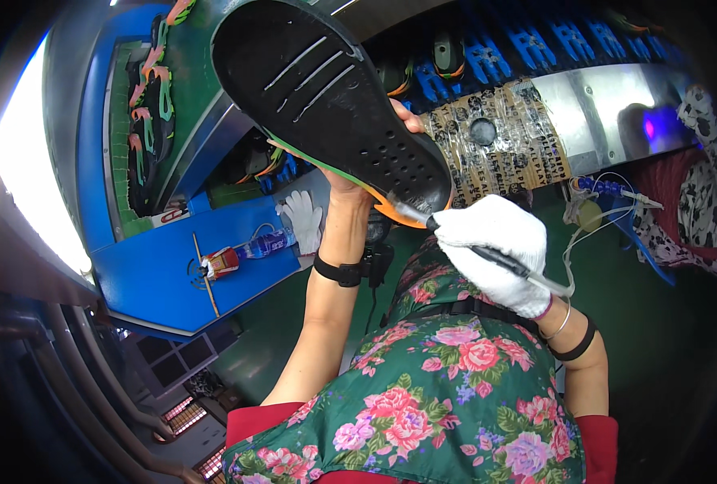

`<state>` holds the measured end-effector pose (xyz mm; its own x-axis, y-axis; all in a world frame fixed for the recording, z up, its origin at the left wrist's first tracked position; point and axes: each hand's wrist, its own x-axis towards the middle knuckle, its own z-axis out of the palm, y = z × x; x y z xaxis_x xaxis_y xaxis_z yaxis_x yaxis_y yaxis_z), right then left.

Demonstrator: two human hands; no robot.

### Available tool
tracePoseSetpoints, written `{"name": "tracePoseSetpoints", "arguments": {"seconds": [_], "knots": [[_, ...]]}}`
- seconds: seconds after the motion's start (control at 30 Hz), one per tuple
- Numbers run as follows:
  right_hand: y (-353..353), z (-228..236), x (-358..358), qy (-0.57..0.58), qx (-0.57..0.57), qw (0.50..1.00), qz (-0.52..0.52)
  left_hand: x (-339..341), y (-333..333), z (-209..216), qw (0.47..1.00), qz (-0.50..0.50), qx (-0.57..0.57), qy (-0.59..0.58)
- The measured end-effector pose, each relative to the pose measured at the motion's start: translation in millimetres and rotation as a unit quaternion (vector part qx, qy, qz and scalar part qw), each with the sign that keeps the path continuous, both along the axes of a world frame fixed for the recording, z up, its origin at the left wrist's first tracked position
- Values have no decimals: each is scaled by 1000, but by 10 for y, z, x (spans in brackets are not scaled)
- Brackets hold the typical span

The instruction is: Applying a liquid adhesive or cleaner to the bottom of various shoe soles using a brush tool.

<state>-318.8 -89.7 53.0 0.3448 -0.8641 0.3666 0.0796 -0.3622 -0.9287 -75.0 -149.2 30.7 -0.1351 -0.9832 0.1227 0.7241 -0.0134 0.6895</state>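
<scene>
A large black shoe sole, edged in green and orange, is tilted up in front of me with its inner face showing. Several shiny pale streaks cross its wide end, and small holes dot the other end. My left hand grips it from behind, with fingertips curling over its right edge. In a white knit glove, my right hand is closed round a dark-handled brush joined to a clear tube. The bristles touch the sole's lower end, beside the holes, where the surface looks wet.
Blue racks with shoe parts line the far side behind a metal ledge partly covered in taped cardboard. On the blue table at left lie a white glove, a bottle and a red container. Shoe parts fill a green tray.
</scene>
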Motion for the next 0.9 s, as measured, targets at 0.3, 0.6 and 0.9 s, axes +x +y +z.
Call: {"name": "tracePoseSetpoints", "arguments": {"seconds": [0.3, 0.6, 0.9], "knots": [[-49, -17, -78, -15, 81, 996, -31, 4, 2, 3, 1000, -10, 11, 18], [-25, -39, -66, -118, 193, 968, 105, 51, -43, 7, 997, -74, 9, -24], [-81, -58, -67, 86, -212, 971, 65, 145, -6, -73, 985, -116, 125, 16]]}}
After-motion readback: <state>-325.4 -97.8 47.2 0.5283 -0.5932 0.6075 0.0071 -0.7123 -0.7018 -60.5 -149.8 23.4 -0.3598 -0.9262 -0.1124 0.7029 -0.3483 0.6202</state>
